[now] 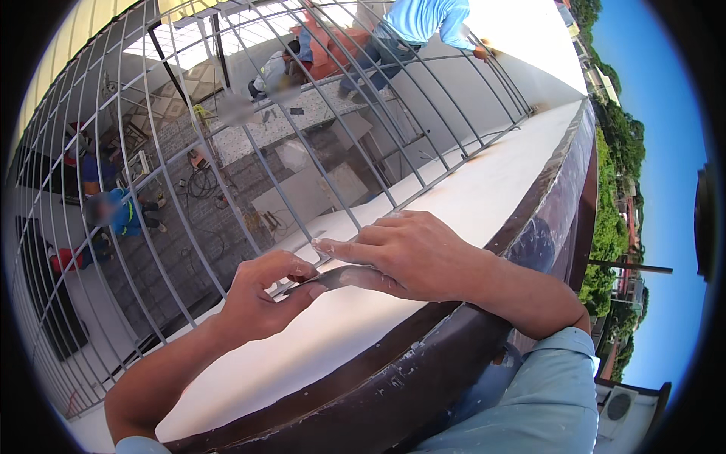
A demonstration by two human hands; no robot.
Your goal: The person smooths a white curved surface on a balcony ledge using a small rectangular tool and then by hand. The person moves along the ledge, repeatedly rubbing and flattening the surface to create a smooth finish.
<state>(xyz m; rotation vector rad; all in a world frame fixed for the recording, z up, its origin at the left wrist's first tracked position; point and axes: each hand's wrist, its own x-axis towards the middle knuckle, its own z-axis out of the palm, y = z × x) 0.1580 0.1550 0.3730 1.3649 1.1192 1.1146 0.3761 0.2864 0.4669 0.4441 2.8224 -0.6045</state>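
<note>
Pinched between the thumb and forefinger of my left hand (261,296) is one end of a small, thin dark-grey piece (339,275); its kind is hard to make out. My right hand (414,256) closes on the piece's other end, its thumb below and its forefinger stretched toward the bars. Pale dust or paste coats some fingertips. Both hands are at the foot of a grey metal bar grille (344,206), above a white ledge (499,178). Part of the grille's lower edge is hidden behind my hands.
A dark brown metal edge (393,378) curves along the ledge close to my arms. Past the bars, a person in a light blue shirt (423,23) leans near the far end. Several other people are farther below, among cables (200,184) and boards. Trees (612,189) stand right.
</note>
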